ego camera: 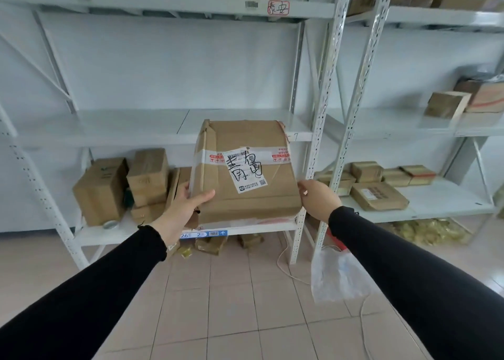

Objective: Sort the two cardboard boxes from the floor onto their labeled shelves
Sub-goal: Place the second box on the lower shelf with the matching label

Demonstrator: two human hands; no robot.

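A worn cardboard box (245, 171) with a white label and black handwritten characters is held up in front of the white shelf unit. My left hand (182, 209) grips its lower left corner, thumb on the front face. My right hand (317, 200) holds its lower right edge. The box's far edge reaches the middle shelf (109, 127); its near end hangs above the lower shelf (114, 234). A red handwritten tag (278, 9) sits on the top shelf's front edge. No second floor box can be picked out.
Several brown boxes (122, 185) and a tape roll (110, 224) stand on the lower shelf at left. More parcels (379, 196) lie on the right shelf unit. A clear plastic bag (338, 275), a cable and small packets lie on the tiled floor.
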